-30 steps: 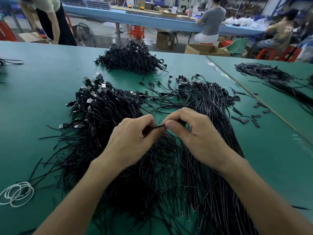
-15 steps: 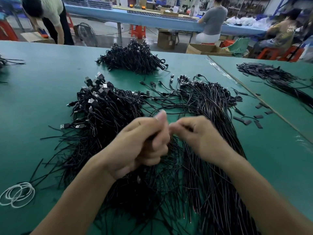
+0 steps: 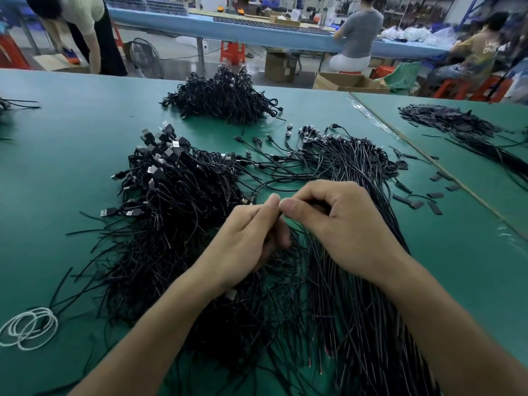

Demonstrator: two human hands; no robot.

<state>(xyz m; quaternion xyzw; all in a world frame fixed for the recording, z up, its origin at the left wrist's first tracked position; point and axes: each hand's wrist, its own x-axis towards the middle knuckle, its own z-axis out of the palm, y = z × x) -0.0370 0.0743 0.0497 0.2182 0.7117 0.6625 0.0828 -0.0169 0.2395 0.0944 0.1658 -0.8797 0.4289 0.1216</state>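
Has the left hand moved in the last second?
Yes. The left hand shifted slightly right, away from the lone USB plug at left, toward the right hand; both pinch a cable.

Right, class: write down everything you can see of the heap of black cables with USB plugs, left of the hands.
The heap of USB cables is a loose tangle of thin black leads, seemingly plastic-sheathed. Flat black plugs with silvery tips bunch at its far side; cut ends fan toward the camera. It lies on the green table, its near right part under the left hand.
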